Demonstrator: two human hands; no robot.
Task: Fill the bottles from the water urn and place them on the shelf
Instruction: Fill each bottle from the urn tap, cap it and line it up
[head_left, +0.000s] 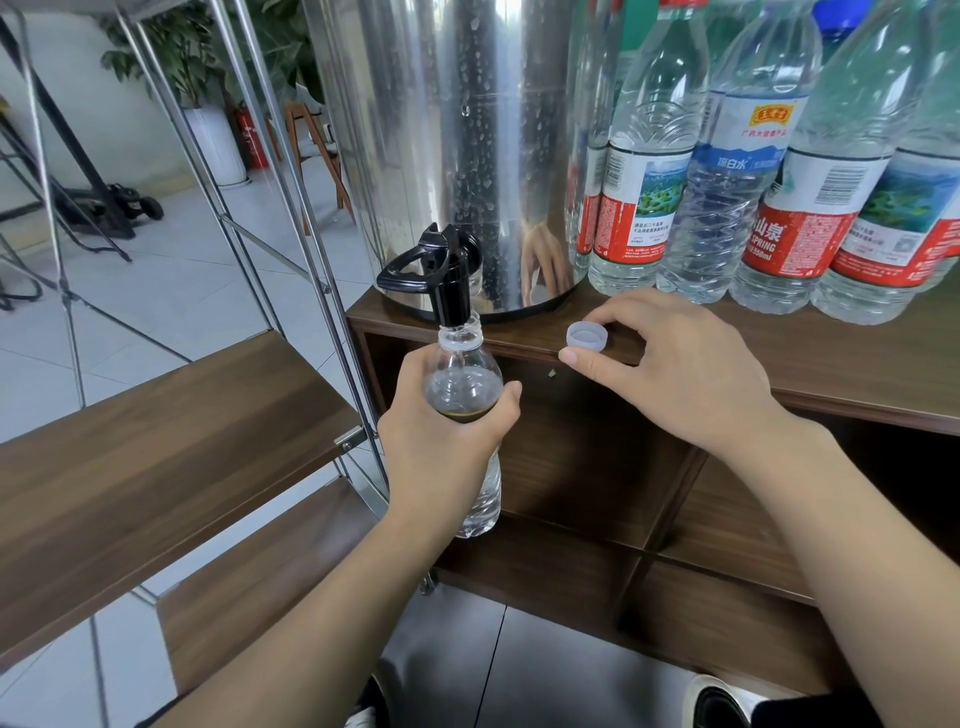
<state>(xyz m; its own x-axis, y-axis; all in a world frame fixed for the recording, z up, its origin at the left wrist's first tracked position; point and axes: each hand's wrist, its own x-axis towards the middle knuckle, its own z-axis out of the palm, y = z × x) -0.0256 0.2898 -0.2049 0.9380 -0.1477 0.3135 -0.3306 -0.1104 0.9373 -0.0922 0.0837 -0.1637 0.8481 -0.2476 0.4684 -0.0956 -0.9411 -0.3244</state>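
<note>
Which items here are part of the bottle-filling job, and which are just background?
In use: bottle gripped by left hand; urn tap; cap in right hand; wooden shelf.

Background: potted plant, fire extinguisher, wooden chair.

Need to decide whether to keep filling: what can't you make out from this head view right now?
- Bottle: the left hand wraps its middle, hiding the wall there; water level unclear.
- Tap: spout sits in the bottle neck; flow not visible.
- Urn: top cut off by the frame edge.
- Cap: the right hand pinches it; threads too small to see.
</note>
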